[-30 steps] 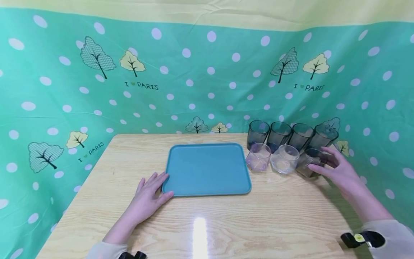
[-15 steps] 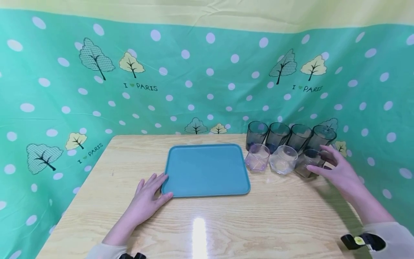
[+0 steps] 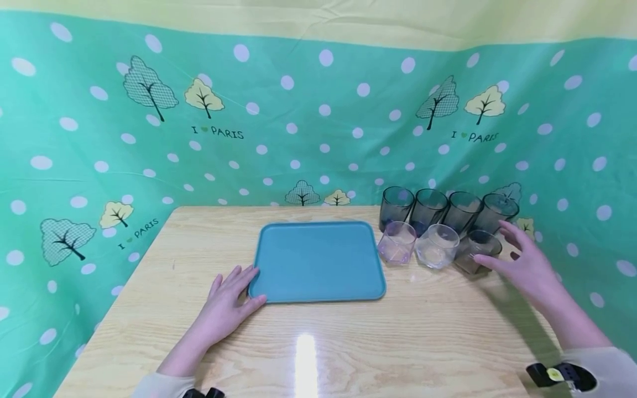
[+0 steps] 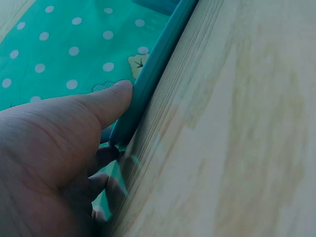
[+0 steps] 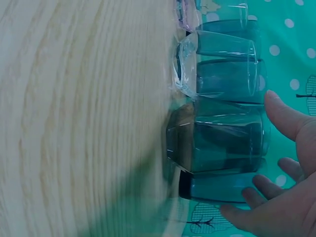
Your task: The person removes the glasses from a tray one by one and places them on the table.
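A blue rectangular tray (image 3: 318, 262) lies on the wooden table. My left hand (image 3: 226, 307) rests at its near-left corner, fingertips along the left edge and thumb (image 4: 121, 96) against the front edge. At the right, three short glasses stand in a row: a pinkish one (image 3: 397, 243), a clear one (image 3: 437, 246) and a smoky dark one (image 3: 476, 253). My right hand (image 3: 530, 265) is spread beside the dark short glass, thumb in front of its rim and fingers behind. In the right wrist view a gap shows between the fingers and this glass (image 5: 222, 138).
Several tall dark glasses (image 3: 430, 210) stand in a row right behind the short ones, near the table's back edge. A green dotted curtain (image 3: 308, 138) hangs behind the table and along both sides. Light reflects off the tabletop (image 3: 348, 342) in front.
The fingers of my right hand have spread and moved slightly off the dark short glass, toward the right. My left hand, the tray and the glasses stay in place.
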Motion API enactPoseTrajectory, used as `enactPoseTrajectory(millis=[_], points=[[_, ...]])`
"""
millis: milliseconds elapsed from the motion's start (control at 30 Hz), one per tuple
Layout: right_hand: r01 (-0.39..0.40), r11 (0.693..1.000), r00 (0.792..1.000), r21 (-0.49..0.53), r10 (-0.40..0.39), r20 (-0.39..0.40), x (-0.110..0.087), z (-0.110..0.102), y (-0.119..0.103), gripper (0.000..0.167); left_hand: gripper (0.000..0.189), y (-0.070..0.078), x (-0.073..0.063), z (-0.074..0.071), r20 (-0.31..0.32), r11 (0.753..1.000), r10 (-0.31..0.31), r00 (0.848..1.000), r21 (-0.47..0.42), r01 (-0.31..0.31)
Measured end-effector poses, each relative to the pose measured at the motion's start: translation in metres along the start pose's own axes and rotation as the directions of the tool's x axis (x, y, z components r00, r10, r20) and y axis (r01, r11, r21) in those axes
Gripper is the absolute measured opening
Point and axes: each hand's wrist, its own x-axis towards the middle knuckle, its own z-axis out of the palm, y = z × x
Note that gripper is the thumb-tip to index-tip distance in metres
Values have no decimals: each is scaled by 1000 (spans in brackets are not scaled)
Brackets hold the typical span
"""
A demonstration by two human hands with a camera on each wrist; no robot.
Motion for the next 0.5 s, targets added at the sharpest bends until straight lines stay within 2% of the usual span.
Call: enactPoseTrajectory(millis=[167,300,500], points=[[30,997,999,-65,-32,-25,-2,-3,-5,115,78,2,-1,-3,5,1000,-2,1000,-3,2],[103,982,991,-158,-115,-70,-3,1,-16,114,80,4,1,-6,15,1000,-7,1000,25,7],[250,925,949,-286,-293,-119,-5,19,-44,113,77,15,6,-11,-17,988,25,1000,153,-23]])
